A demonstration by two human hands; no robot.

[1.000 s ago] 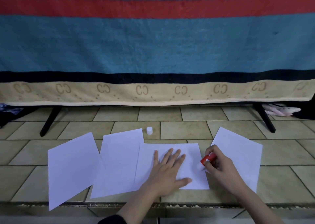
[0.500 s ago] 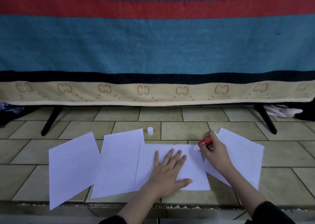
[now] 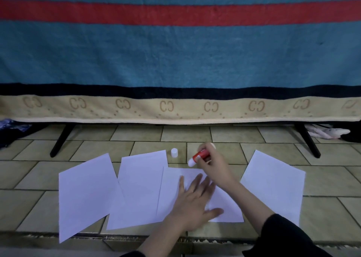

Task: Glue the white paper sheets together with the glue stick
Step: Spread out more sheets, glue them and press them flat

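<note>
Since the earlier frame, the glue stick (image 3: 199,157) is carried from the right edge of the middle sheet (image 3: 224,204) to just beyond its far edge, near the white cap (image 3: 174,152). It is grasped by the curled fingers of the right hand (image 3: 214,165). The left hand (image 3: 192,202) is laid flat, fingers spread, on this sheet. The gluing stroke seems finished; probably the right sheet (image 3: 273,186) must be brought over the glued edge. Free floor (image 3: 322,180) is left around it.
</note>
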